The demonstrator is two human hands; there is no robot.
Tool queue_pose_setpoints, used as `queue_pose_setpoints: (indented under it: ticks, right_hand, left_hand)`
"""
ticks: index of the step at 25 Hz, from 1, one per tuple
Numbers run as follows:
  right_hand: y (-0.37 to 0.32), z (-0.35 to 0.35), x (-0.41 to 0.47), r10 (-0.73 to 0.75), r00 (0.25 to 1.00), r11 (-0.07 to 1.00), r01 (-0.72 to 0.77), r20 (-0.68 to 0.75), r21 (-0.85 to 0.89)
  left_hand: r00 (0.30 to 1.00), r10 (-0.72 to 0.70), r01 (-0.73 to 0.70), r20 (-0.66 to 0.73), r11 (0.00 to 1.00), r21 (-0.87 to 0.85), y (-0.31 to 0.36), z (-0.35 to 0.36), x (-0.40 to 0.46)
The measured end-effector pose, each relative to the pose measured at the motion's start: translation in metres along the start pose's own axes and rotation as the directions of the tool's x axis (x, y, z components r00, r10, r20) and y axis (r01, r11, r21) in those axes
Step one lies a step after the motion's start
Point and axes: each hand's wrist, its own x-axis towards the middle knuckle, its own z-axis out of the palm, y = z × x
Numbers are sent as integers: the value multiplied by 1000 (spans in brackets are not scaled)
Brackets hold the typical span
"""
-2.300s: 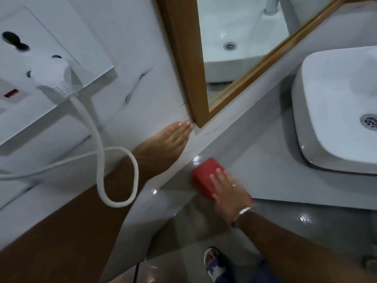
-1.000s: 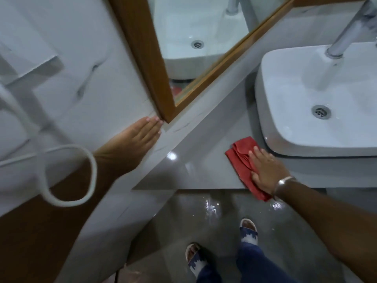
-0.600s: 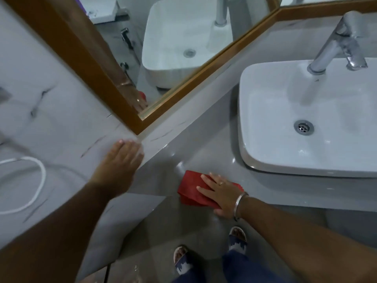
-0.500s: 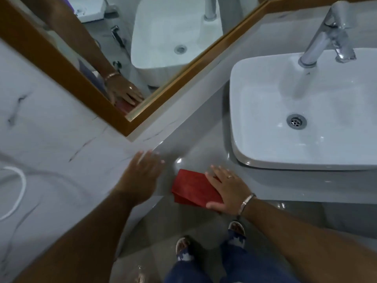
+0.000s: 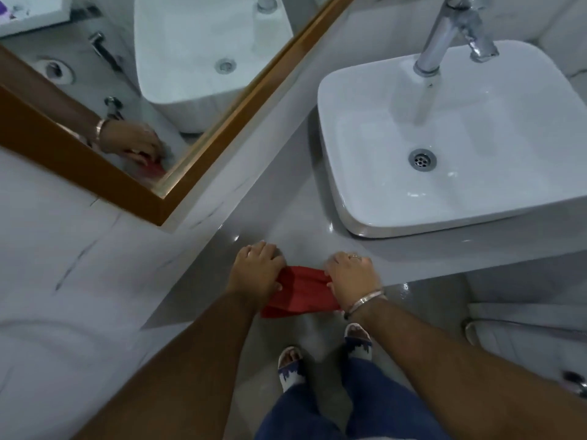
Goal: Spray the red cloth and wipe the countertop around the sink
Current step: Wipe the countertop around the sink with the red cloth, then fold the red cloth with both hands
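Red cloth (image 5: 300,292) gripped at both ends, left hand (image 5: 255,273) and right hand (image 5: 352,274) closed on it, at countertop (image 5: 286,227) edge by sink (image 5: 460,147).

Bathroom: vessel sink (image 5: 451,144), chrome tap (image 5: 444,36), framed mirror (image 5: 178,74), marble-look tiles.

1. I see a mirror (image 5: 178,55) with a wooden frame (image 5: 241,100) tilted across the upper left, on a white marble wall (image 5: 57,249).
2. A chrome tap (image 5: 444,33) rises at the top right, its base at the back of the basin.
3. Below, a glossy grey floor (image 5: 425,300) catches light.
4. 2 sandals stand on it: one (image 5: 290,363) on the left, one (image 5: 358,341) just right of it.
5. Blue jeans (image 5: 333,404) fill the bottom centre.
6. A white fixture (image 5: 521,331) with a hose sits low on the right, partly out of view.
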Motion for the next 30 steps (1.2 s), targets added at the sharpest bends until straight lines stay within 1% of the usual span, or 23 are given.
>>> queue_pose_setpoints:
  ticks: [2,4,6,9,11,12,13,15,16,18,19,21,23,24,25,26,28,30]
  right_hand:
    - [-4,-9,-3,26,1000,1000,-26,0,18]
    - [0,-19,-17,50,999,998,-50,-15,42]
    - [10,-28,-41,99,994,991,-95,-39,91]
    - [32,-34,-82,201,980,962,-195,-13,192]
    - [56,-37,-116,309,951,924,-297,-12,241]
    - [74,-39,-140,389,921,891,-368,-29,267]
    - [91,-41,-162,460,887,856,-431,-40,286]
    - [131,-43,-220,594,802,774,-546,-66,322]
    - [151,-42,-252,657,750,721,-593,-80,359]
    - [190,-42,-321,777,619,590,-656,-112,472]
    - [207,-42,-349,825,550,530,-669,-133,521]
    - [251,-36,-423,928,340,356,-688,-153,632]
    - [292,-28,-468,972,179,235,-650,-154,723]
    - [318,-22,-492,984,114,176,-630,-135,756]
    - [341,-16,-508,991,72,134,-611,-114,780]
    - [363,-9,-519,995,45,96,-588,-86,803]
    - [399,4,-528,999,25,35,-535,-25,844]
    - [438,18,-524,1000,0,-18,-484,20,875]
  left_hand:
    - [1000,12,-11,12,994,-109,-1,-7,1]
    - [999,27,-17,35,967,-254,-1,-16,1]
    - [995,88,-68,46,942,-329,1,-28,3]
    - [979,206,-201,-15,935,-291,28,-53,17]
    - [953,300,-302,-51,913,-276,70,-71,27]
    - [926,372,-375,-62,890,-261,100,-81,32]
    - [896,439,-441,-69,861,-254,127,-90,34]
    - [803,591,-591,-83,768,-249,193,-109,35]
    - [753,652,-650,-86,718,-249,228,-118,35]
    - [657,744,-742,-120,612,-273,308,-134,36]
    - [618,773,-772,-142,562,-298,344,-140,37]
    - [494,853,-845,-168,426,-323,446,-150,32]
    - [398,896,-888,-195,324,-326,524,-159,29]
    - [376,907,-893,-191,300,-335,569,-162,28]
    - [380,907,-888,-181,303,-346,604,-163,30]
    - [401,903,-876,-154,328,-354,634,-163,36]
    - [448,890,-838,-86,384,-388,677,-164,54]
    - [476,879,-823,-26,435,-366,717,-163,84]
